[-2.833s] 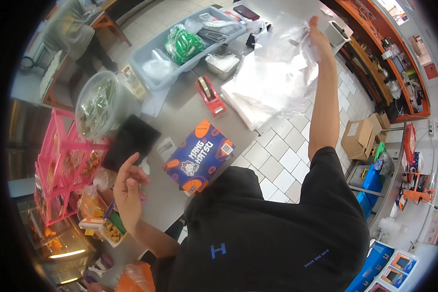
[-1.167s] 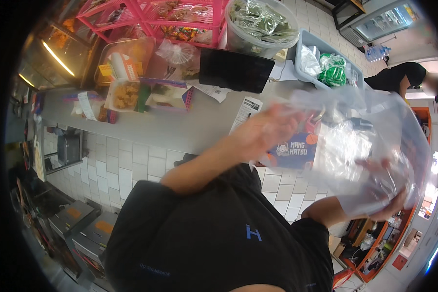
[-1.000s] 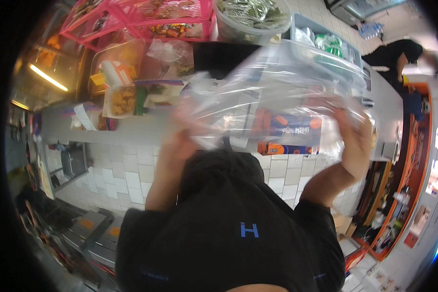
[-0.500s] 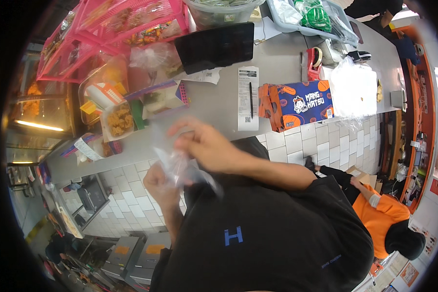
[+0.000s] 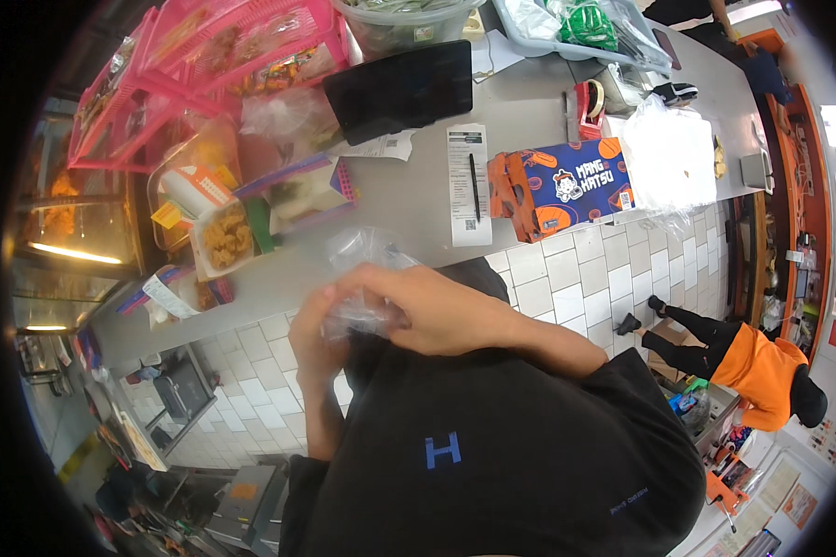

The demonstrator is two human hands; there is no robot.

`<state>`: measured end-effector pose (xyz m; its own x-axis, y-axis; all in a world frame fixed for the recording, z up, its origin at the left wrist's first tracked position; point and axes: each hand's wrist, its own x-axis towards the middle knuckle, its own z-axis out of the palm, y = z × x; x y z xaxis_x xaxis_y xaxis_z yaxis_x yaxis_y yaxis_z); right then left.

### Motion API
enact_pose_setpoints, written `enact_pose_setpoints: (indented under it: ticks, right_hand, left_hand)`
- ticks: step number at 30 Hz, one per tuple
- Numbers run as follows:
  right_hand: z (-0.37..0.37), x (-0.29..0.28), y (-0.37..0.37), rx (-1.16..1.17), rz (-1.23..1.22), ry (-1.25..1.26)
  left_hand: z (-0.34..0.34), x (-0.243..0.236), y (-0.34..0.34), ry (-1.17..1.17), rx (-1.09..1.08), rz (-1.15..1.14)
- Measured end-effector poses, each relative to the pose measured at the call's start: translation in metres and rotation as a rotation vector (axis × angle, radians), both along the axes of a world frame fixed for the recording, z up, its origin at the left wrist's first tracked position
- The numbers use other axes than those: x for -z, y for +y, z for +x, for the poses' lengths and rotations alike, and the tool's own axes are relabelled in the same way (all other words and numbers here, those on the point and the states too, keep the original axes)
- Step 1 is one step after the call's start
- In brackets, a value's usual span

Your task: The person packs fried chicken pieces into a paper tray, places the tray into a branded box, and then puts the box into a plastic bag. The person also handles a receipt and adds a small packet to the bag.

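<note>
My left hand (image 5: 314,336) and my right hand (image 5: 418,306) meet in front of my chest, closed around a clear plastic bag (image 5: 367,249). Part of the bag sticks up past the fingers and bunches between the palms; whether anything is inside I cannot make out. Just beyond the hands is the grey counter (image 5: 395,200). A carton of fried chicken pieces (image 5: 225,243) stands to the left, beside an open purple-edged box (image 5: 302,193) with pale contents. A long printed slip (image 5: 467,209) lies ahead to the right, a black pen (image 5: 475,186) on it.
Pink baskets (image 5: 149,130) of packets fill the far left, with a black tablet (image 5: 399,91) nearby. To the right are a blue-and-orange printed box (image 5: 576,186), white plastic bags (image 5: 667,153) and a red tape dispenser (image 5: 587,110). A person in orange (image 5: 762,371) stands behind at right.
My hands have come together around the plastic bag, the right one lower and more closed than before. The bag is more bunched up. The person in orange has moved farther right.
</note>
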<state>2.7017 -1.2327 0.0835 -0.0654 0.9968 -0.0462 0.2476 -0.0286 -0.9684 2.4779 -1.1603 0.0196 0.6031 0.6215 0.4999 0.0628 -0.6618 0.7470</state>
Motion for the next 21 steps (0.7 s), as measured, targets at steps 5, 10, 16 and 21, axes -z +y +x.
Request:
enact_pose_setpoints:
  ticks: [5, 10, 16, 21]
  right_hand:
    - [0.041, 0.011, 0.018, 0.747, 0.259, -0.579]
    - [0.059, 0.011, -0.021, -0.012, -0.316, 0.401]
    - [0.037, 0.026, -0.030, -0.310, 0.134, 0.000]
    - [0.041, 0.025, -0.023, 0.421, -0.292, -0.772]
  left_hand:
    - [-0.009, -0.030, -0.005, -0.075, 0.293, -0.642]
    - [-0.009, -0.021, 0.018, 0.354, -0.198, -0.120]
    - [-0.010, 0.027, 0.026, 0.283, -0.363, -0.765]
    - [-0.027, 0.010, 0.011, -0.120, 0.383, -1.265]
